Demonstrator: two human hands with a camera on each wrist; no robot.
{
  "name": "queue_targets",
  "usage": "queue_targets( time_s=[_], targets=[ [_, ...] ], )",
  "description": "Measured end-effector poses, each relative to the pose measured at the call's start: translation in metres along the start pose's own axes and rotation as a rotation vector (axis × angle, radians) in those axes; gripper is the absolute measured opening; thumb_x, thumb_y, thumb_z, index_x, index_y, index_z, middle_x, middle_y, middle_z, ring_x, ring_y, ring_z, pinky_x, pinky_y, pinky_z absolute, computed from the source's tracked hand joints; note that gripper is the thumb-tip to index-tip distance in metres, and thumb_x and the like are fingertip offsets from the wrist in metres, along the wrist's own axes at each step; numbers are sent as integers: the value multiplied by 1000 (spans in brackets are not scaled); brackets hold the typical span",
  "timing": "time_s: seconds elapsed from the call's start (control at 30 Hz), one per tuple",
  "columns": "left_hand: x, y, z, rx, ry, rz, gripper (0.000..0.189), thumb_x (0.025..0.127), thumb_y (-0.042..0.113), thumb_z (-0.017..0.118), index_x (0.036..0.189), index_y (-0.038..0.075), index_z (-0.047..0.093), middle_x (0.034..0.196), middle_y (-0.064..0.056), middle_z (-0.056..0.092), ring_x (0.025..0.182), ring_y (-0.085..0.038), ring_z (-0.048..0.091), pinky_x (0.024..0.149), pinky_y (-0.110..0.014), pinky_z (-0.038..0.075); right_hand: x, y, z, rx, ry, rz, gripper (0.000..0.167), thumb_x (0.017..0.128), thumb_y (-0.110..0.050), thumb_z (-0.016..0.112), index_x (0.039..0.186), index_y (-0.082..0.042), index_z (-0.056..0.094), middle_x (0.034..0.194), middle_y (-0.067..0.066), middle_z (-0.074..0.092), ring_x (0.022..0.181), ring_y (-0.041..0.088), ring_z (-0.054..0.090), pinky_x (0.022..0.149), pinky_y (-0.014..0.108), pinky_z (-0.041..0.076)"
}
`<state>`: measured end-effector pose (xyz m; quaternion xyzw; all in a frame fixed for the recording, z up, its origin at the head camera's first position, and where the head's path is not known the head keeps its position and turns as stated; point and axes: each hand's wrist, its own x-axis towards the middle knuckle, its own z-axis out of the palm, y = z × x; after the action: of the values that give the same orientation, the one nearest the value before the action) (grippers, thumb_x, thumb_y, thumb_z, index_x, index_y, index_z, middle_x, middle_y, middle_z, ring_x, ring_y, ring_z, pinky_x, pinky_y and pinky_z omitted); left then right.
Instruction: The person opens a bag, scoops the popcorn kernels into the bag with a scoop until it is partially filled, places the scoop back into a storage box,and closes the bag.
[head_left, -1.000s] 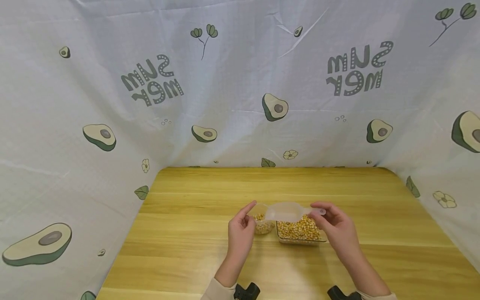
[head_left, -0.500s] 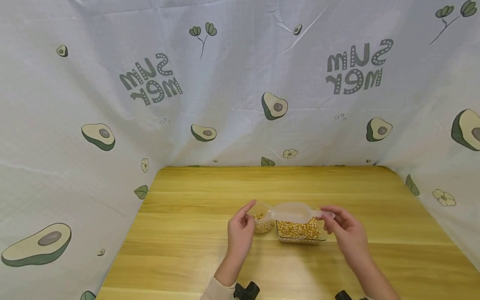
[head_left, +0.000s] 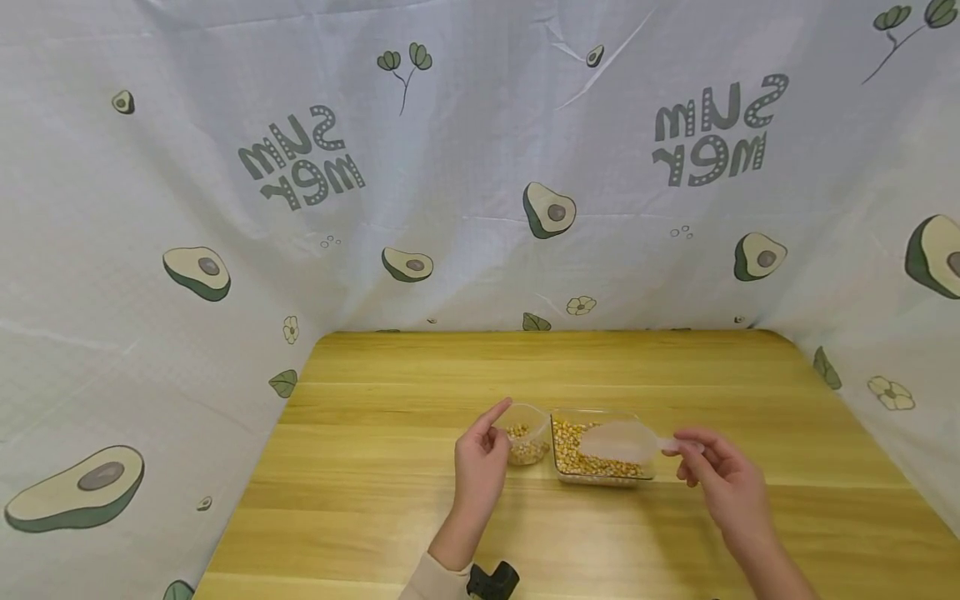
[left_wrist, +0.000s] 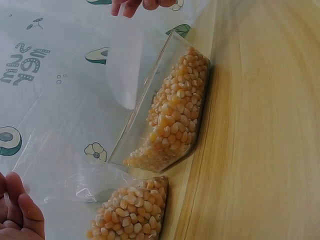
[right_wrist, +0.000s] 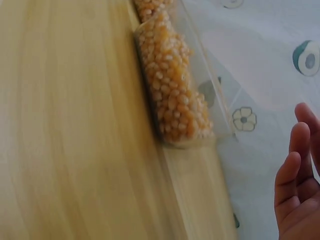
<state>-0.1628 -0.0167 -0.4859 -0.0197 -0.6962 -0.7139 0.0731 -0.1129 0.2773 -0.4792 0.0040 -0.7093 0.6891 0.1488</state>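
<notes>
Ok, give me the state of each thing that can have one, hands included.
Clear cup: upright, uncovered, partly filled with corn kernels.
Rectangular container: upright, uncovered, partly filled.
Scoop: held above the rectangular container, no kernels showing in it.
Left hand: holding the clear cup.
Right hand: pinching the scoop's handle.

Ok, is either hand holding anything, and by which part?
The right hand holds the translucent scoop by its handle. The left hand is at the side of the clear cup; whether it grips cannot be told.

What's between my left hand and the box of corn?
A clear cup holding corn stands between your left hand and the box, in the head view.
</notes>
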Motion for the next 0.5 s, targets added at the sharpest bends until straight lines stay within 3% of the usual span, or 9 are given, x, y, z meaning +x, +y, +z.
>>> queue_targets(
  time_s=[0.3,0.5],
  targets=[
    [-1,0,-1,-12,-9,-8,45,96,-4,49,125,23,71,69,-1,48,48,-2,34,45,-14,30,-2,4,-14,-149,12,6,16,100,-6,57,112,-7,68,88,-13,74,65,8,61,59,21,51],
    [0,0,0,-19,-9,-5,46,96,-4,49,125,24,71,70,-2,49,50,-3,36,46,-15,31,-3,1,-15,-421,12,-39,18,102,-11,55,114,-1,64,88,-23,71,65,10,60,60,21,52]
  ],
)
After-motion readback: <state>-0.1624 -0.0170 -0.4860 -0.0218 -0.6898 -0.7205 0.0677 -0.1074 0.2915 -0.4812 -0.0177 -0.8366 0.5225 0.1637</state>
